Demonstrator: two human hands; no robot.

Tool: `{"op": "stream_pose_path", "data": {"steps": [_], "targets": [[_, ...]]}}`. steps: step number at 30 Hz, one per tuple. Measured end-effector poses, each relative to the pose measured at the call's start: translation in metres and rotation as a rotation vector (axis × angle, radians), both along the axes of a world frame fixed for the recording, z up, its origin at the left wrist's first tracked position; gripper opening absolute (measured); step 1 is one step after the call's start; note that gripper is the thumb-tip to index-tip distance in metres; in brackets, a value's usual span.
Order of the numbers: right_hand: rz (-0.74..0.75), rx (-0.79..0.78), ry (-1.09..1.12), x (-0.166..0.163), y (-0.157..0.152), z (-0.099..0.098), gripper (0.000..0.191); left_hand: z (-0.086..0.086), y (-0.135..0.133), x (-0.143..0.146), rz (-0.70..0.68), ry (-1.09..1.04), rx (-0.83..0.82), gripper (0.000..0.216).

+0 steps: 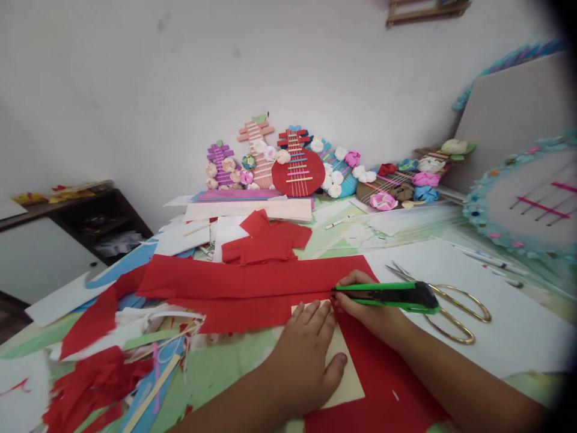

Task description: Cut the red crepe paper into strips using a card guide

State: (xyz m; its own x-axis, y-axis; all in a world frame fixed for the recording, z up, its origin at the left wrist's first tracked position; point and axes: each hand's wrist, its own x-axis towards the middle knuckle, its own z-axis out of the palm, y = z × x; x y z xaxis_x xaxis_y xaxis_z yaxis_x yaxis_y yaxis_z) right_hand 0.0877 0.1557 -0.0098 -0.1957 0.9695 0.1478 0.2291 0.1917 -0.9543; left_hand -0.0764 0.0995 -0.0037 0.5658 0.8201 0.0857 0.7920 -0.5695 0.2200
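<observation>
My right hand (360, 300) grips a green and black utility knife (396, 296), its tip at the red material. Flat on a cream-coloured card (345, 361) lies my left hand (311, 346), fingers spread and holding nothing. Under the card is a red sheet (383, 373). Just beyond both hands stretches a long red strip (252, 276), with a smaller red cut piece (265, 237) behind it. Gold-handled scissors (455, 307) rest partly open on white paper (509, 325), right of the knife. The knife's blade is too small to make out.
Red scraps (90, 385) and thin strips (155, 385) litter the left side. Several decorated toy-like string instruments (297, 168) lean against the wall at the back. Markers (491, 260) lie at the right, near a large decorated board (532, 198). A dark cabinet (108, 210) stands at the left.
</observation>
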Motion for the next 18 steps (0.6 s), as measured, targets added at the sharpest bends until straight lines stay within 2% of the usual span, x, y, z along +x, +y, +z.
{"op": "stream_pose_path", "data": {"steps": [7, 18], "targets": [[0.016, -0.010, -0.015, -0.001, 0.001, 0.005, 0.011, -0.001, 0.000, 0.000, 0.005, -0.007, -0.031, 0.056], [0.038, -0.101, 0.143, -0.002, -0.010, 0.024, 0.012, -0.003, 0.001, -0.001, 0.010, -0.005, -0.027, 0.059]]}}
